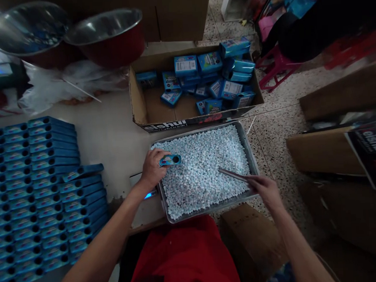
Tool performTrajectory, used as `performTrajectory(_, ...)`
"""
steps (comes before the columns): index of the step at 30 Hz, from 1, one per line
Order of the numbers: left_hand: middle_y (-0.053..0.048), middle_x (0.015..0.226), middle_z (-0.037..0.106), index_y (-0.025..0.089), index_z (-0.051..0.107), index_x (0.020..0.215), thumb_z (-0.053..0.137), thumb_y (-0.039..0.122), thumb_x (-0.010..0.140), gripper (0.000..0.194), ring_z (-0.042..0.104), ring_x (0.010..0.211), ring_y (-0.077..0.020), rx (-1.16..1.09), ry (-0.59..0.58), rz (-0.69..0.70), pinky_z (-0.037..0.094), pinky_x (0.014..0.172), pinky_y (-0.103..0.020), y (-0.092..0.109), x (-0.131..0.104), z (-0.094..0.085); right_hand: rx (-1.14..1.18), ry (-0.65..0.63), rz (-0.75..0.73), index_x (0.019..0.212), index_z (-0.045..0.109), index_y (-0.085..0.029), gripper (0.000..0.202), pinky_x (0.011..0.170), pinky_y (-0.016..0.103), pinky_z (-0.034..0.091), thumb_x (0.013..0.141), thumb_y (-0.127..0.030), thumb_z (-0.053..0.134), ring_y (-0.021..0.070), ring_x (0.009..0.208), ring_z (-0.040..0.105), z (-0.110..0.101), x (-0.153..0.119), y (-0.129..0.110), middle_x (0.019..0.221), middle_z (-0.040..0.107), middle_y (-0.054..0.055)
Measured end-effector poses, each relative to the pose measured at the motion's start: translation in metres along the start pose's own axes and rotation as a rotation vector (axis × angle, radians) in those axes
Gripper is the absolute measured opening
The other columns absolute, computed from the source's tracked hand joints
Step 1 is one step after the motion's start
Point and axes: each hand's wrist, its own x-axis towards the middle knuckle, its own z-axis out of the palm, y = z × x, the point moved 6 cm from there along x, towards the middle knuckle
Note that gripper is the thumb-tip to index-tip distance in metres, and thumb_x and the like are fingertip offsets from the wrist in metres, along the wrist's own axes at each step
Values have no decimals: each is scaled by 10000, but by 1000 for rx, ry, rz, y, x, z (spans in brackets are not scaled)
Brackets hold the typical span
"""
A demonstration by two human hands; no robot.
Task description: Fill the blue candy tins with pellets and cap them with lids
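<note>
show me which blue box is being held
The blue box in the left hand, over the tray of pale pellets; the others sit in the carton or the rows at picture left.

Rows of boxes [47,163] are placed on the bench [115,115], left of the tray [252,157], in which pellets [201,169] are spread. Behind the tray, the carton [157,111] is set, with other boxes [184,67] heaped inside.
</note>
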Motion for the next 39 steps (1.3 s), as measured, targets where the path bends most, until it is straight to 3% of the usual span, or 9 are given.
performTrajectory(4,-66,1068,666,221,717,1067,728,112,744,341,604,1041,-266,40,41,-52,471,943,-398,11,-1,-10,262,-187,38,932,769,-127,498,457,231,444,624,-510,846,115,472,547,100,40,34,581,654,4)
performTrajectory(7,-63,1086,662,230,719,1084,717,99,747,362,596,1056,-269,78,32,-61,465,951,-405,20,-1,-16,357,-255,99,896,765,-132,495,440,214,424,576,-493,876,103,445,541,137,47,32,561,653,-1)
performTrajectory(11,-60,1044,654,226,730,1068,690,49,738,377,596,1023,-261,83,-30,-19,467,935,-415,31,4,-11,399,-330,148,911,784,-137,471,452,192,429,578,-446,906,84,450,550,114,29,17,590,676,8)
performTrajectory(15,-56,1024,640,237,740,1067,663,28,754,384,587,990,-247,80,-90,57,473,905,-411,44,10,-4,446,-419,149,927,787,-139,436,444,177,424,618,-422,908,74,442,554,96,6,-18,607,690,21)
performTrajectory(23,-54,1040,637,261,733,1095,631,28,798,391,564,1004,-246,74,-102,131,466,911,-415,54,12,-5,258,-408,-34,949,766,-118,396,419,192,463,714,-432,819,100,429,585,103,-28,-118,589,673,14)
performTrajectory(31,-58,1064,649,250,734,1094,648,10,744,433,565,1002,-244,29,-93,142,467,903,-396,46,7,-3,-76,-290,-174,955,738,-154,226,381,194,448,819,-324,678,100,406,573,115,-76,-184,562,629,-14)
performTrajectory(35,-52,1058,654,251,734,1071,626,1,730,436,581,1012,-237,-16,-68,110,471,926,-392,39,7,-4,-77,-257,-168,983,737,-164,250,401,205,465,828,-355,691,111,430,589,107,-84,-184,584,642,-6)
performTrajectory(37,-52,1056,666,239,729,1038,631,-2,707,422,596,1021,-243,-53,-62,79,473,938,-406,34,8,-8,-55,-205,-159,1020,749,-169,313,426,213,479,823,-409,719,119,471,608,82,-78,-161,630,673,18)
performTrajectory(39,-51,1065,686,229,715,1018,649,5,688,404,609,1029,-254,-93,-53,24,472,954,-428,28,8,-14,-35,-86,-142,1048,758,-166,387,466,226,505,790,-454,760,131,514,628,46,-62,-121,679,704,43)
